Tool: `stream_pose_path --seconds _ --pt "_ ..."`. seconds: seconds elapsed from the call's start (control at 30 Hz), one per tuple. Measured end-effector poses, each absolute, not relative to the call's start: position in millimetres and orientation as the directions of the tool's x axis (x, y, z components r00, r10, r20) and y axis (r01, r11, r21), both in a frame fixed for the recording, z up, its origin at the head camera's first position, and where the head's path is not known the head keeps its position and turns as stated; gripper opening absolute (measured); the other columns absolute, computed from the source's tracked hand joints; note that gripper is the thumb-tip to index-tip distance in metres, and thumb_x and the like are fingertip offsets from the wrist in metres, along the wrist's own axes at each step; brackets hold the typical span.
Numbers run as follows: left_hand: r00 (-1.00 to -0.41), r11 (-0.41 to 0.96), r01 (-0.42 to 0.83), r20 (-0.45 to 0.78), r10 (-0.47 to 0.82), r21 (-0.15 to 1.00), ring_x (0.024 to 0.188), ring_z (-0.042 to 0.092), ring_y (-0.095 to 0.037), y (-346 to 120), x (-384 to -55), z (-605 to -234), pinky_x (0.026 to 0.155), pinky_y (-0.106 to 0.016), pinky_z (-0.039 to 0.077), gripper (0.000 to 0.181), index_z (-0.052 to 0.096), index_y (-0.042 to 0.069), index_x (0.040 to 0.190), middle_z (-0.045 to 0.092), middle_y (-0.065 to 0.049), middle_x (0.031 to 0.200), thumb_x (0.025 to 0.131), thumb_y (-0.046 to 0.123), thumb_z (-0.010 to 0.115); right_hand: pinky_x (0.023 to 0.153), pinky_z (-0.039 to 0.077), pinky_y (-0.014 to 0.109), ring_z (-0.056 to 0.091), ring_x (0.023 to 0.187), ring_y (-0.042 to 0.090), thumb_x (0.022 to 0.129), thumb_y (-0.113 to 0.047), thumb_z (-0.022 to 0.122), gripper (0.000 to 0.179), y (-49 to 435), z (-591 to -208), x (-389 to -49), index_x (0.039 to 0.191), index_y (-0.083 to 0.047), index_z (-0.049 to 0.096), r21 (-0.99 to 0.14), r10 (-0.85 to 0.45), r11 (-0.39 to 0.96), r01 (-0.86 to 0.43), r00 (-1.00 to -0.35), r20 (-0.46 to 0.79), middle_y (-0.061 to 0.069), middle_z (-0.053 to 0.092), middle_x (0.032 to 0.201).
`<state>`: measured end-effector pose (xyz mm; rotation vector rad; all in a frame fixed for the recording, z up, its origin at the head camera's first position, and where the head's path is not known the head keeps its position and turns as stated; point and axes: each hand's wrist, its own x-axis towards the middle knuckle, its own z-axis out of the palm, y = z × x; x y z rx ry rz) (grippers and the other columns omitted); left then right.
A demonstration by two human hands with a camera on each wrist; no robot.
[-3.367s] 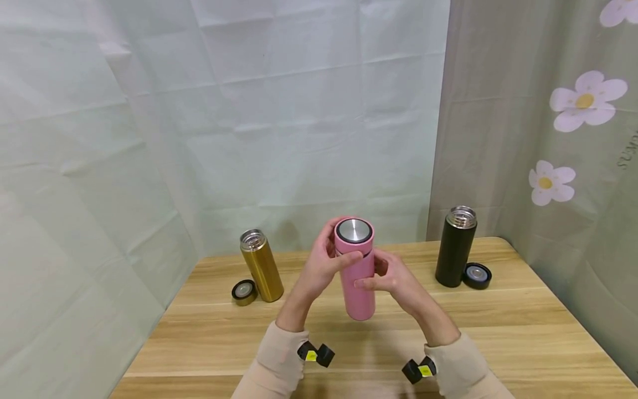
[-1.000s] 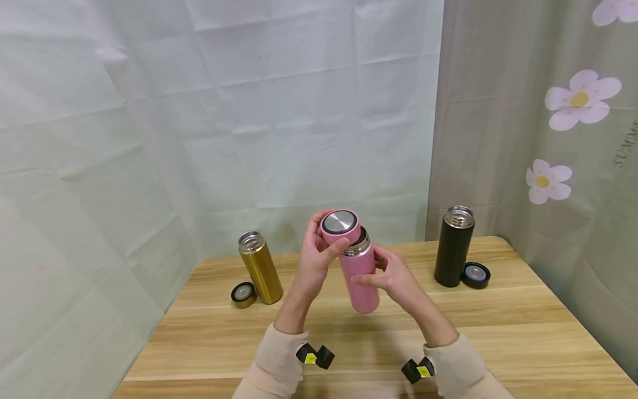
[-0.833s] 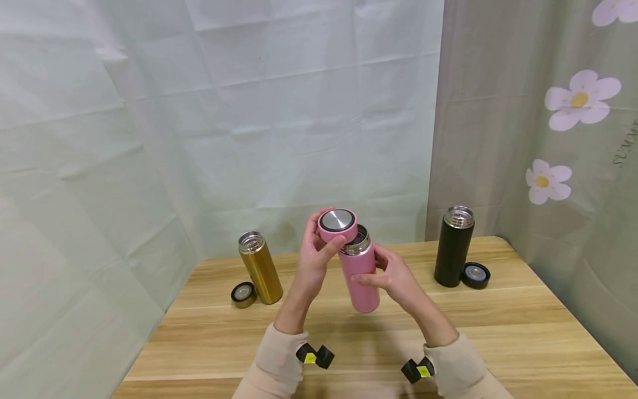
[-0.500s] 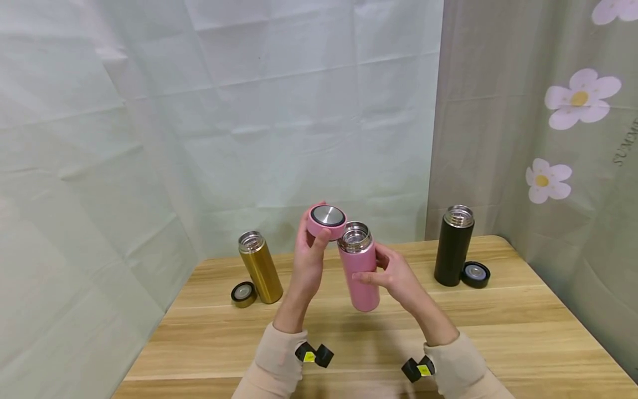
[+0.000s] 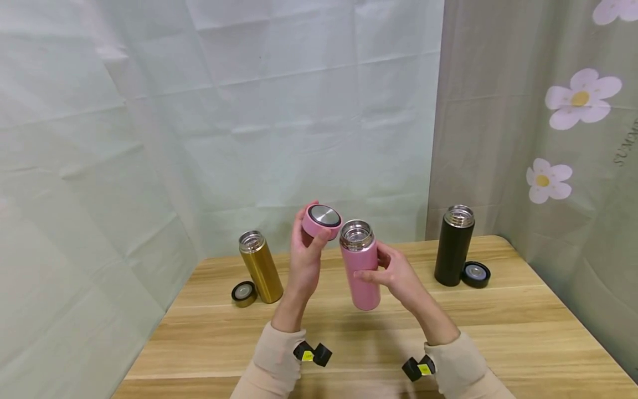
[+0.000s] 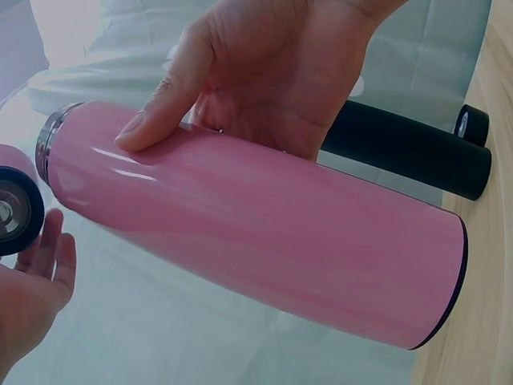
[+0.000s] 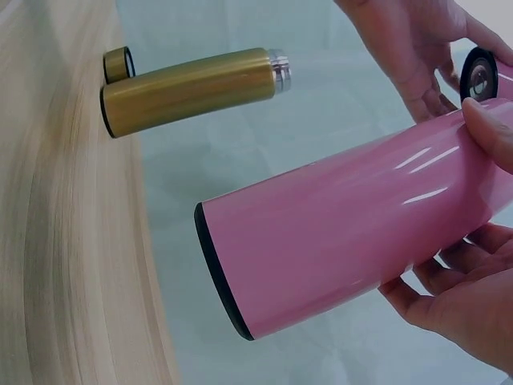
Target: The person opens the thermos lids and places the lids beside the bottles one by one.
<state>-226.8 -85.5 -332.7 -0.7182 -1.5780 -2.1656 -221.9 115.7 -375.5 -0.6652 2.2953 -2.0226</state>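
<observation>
My right hand [image 5: 394,274] grips a pink thermos bottle [image 5: 360,277] round its body, thumb across the front. The bottle is held up over the table, slightly tilted, its steel mouth [image 5: 356,235] uncovered. Left of that mouth, my left hand [image 5: 306,260] pinches the pink lid [image 5: 322,220] between thumb and fingers. The lid is apart from the bottle, its silver top facing up. In the left wrist view the dark-rimmed underside of the lid [image 6: 18,210] shows. Both hands and the black base [image 7: 220,273] of the bottle appear in the right wrist view.
On the wooden table [image 5: 209,343], a gold thermos [image 5: 261,269] stands uncapped at left with its lid [image 5: 244,293] beside it. At right stands an uncapped black thermos [image 5: 453,252] with its lid [image 5: 476,275] next to it. A pale curtain [image 5: 309,111] hangs behind.
The pink lid was on the bottle in the oldest frame. My left hand has lifted it off and moved it left, baring the steel mouth. The right hand has kept its grip.
</observation>
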Motion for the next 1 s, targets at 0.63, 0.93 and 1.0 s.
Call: stream_pose_path --seconds 0.63,0.93,1.0 --pt "-0.816 -0.165 0.571 0.578 -0.004 0.804 0.119 0.055 -0.025 -100 -224 -343 0.098 -0.028 0.051 0.084 0.042 0.02 0.158 0.052 -0.012 0.137 0.089 0.048 0.081 0.104 0.049 0.056 0.06 0.122 0.034 0.087 -0.024 0.083 0.067 115 -377 -223 0.147 -0.012 0.055 -0.952 -0.308 0.075 -0.298 -0.915 0.262 0.011 0.064 0.136" --pt "-0.848 -0.163 0.528 0.529 -0.044 0.833 0.125 0.053 -0.029 -101 -225 -348 0.107 -0.028 0.047 0.073 0.046 0.011 0.154 0.052 -0.014 0.141 0.09 0.01 0.08 0.103 0.05 0.056 0.06 0.122 0.034 0.087 -0.024 0.082 0.068 116 -377 -224 0.148 -0.013 0.055 -0.951 -0.308 0.079 -0.3 -0.914 0.263 0.011 0.064 0.136" --pt "-0.847 -0.156 0.53 0.53 -0.046 0.833 0.127 0.052 -0.029 -101 -226 -349 0.109 -0.029 0.046 0.073 0.046 0.014 0.155 0.051 -0.014 0.143 0.09 0.009 0.079 0.103 0.05 0.055 0.06 0.121 0.034 0.087 -0.024 0.082 0.068 116 -377 -224 0.148 -0.013 0.055 -0.951 -0.306 0.081 -0.298 -0.916 0.261 0.011 0.064 0.136"
